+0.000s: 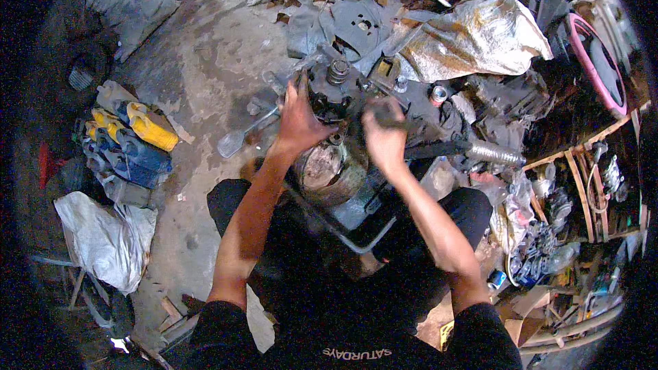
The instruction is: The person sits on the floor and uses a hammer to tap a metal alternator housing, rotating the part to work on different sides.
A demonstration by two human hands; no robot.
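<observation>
Left fingers [300,90] lay spread at left edge of dark, greasy metal machine assembly [334,88], between hands; right fingers [372,120] blurred, grip unclear. Step judged two-handed manipulation; next move probably called for steady bracing.

1. Left hand [299,122]: thumb and fingers spread, at left side of dark metal assembly [353,85].
2. Right hand [385,138]: motion-blurred, assembly's right side; dark object [392,120] at fingers, kind unclear.
3. Coiled part [338,72] at assembly's far end.
4. Yellow-and-blue containers [151,128], white sack [106,233]: floor, left.
5. Silvery sheet [476,34]: upper right.
</observation>
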